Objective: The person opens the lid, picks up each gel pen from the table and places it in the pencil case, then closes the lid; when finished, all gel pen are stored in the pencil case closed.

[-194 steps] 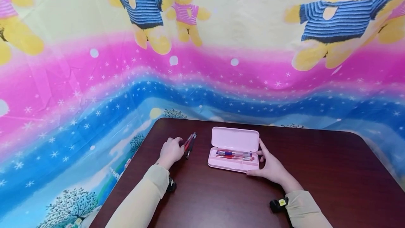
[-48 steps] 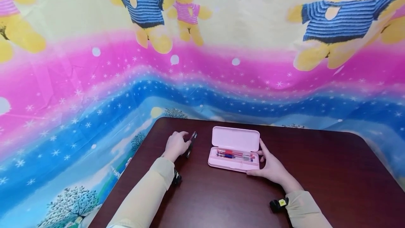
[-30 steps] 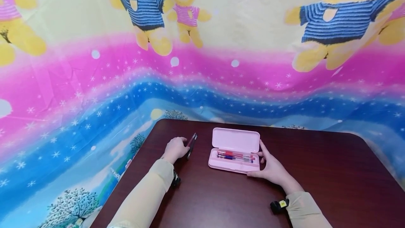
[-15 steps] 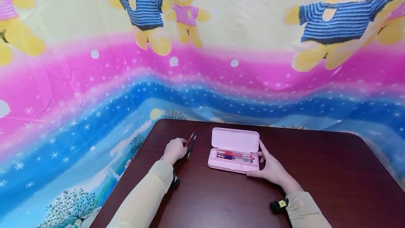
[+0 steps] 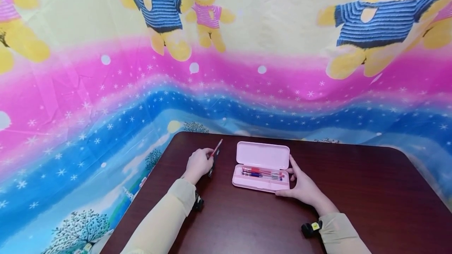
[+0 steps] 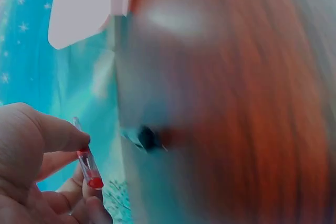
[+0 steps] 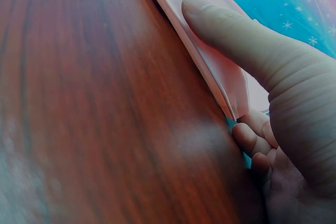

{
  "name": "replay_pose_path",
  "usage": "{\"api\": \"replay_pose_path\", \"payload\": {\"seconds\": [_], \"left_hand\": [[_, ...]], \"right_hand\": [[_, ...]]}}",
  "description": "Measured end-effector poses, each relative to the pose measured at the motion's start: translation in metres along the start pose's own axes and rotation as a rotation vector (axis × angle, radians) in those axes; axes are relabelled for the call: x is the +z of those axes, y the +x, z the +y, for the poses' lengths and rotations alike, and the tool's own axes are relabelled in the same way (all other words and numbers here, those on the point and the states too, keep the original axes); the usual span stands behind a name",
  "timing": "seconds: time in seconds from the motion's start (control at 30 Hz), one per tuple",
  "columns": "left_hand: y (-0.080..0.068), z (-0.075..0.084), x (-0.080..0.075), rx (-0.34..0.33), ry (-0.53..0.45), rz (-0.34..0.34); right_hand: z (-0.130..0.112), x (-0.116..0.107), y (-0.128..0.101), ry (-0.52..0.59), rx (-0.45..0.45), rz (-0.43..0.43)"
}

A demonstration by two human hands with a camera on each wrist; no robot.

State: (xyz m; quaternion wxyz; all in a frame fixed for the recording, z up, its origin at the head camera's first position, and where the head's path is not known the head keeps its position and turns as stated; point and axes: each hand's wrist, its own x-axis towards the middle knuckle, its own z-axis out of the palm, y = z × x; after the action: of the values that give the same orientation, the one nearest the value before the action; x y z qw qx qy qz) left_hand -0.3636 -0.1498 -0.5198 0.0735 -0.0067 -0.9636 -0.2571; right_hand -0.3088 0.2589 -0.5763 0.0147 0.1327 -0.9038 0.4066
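Note:
My left hand [image 5: 198, 164] pinches a red pen [image 5: 217, 147] between thumb and fingers, its far end pointing up and away. The left wrist view shows the clear, red-tipped end of this red pen [image 6: 90, 169]. Just beneath that hand, a dark pen [image 5: 211, 172] lies on the table, partly covered. A pink pencil case [image 5: 247, 185] stands with its lid [image 5: 263, 155] up; red and blue pens [image 5: 263, 173] lie in its long compartment. My right hand [image 5: 305, 187] grips the case's right end, thumb [image 7: 226, 27] along the front and fingers behind.
The dark brown table [image 5: 240, 222] has rounded far corners. Behind it hangs a curtain [image 5: 226, 77] printed with bears and snowflakes. A black wrist camera [image 5: 310, 229] sits on the right wrist, another on the left.
Earlier, the blue pen lay in the case and a red one joined it. In the last second my left hand has lifted another red pen off the table; the right hand stays put.

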Motion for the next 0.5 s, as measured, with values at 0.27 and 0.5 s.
{"api": "replay_pose_path", "payload": {"seconds": [0.27,0.5], "left_hand": [[-0.007,0.03,-0.002,0.131,-0.028,0.053],[-0.012,0.048,0.007,0.326,-0.045,0.03]], "right_hand": [[0.0,0.0,0.0,-0.003,0.0,0.002],[0.001,0.0,0.001,0.002,0.008,-0.005]]}}
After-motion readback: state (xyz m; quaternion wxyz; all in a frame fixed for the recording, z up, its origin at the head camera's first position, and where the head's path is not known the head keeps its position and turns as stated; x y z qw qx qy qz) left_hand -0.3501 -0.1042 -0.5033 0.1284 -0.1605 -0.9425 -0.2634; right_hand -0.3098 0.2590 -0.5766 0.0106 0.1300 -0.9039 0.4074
